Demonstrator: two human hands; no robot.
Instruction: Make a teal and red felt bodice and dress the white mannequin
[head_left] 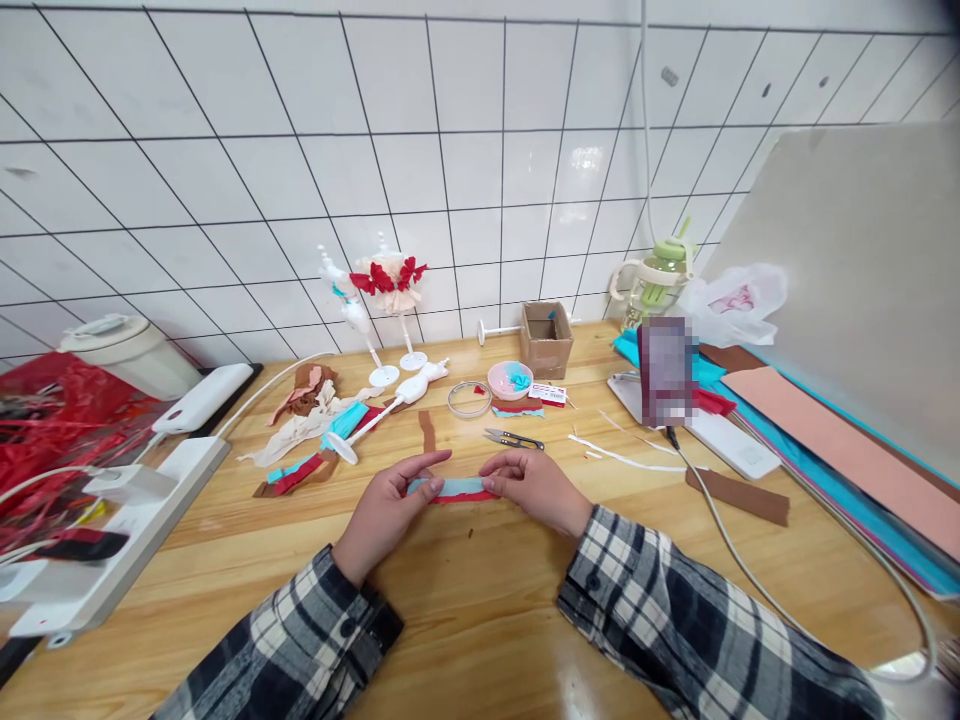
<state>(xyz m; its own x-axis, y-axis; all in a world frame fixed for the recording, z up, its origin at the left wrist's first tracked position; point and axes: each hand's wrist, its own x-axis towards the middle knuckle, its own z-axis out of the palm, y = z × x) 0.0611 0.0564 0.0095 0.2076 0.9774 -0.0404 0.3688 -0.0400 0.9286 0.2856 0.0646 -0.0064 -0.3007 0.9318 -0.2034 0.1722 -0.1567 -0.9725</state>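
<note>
Between my two hands a short strip of light blue crepe paper [461, 487] is stretched level, with a red edge showing along its lower side. My left hand [394, 500] pinches the strip's left end between thumb and fingers. At the other end, my right hand [536, 485] pinches it the same way. Just beyond the right hand lies a pair of thread snips [514, 439], blades toward the left. A brown paper strip [427, 432] rests on the table above the left hand. A roll of clear tape or a ring [469, 400] lies farther back.
White mini mannequins stand at the wall, one wearing a red-and-cream paper dress [390, 282]; another mannequin [397, 405] lies down. Behind are a pink bowl [511, 380] and cardboard box [547, 345]. A phone [667, 372] stands right; a power strip [142, 520] lies left.
</note>
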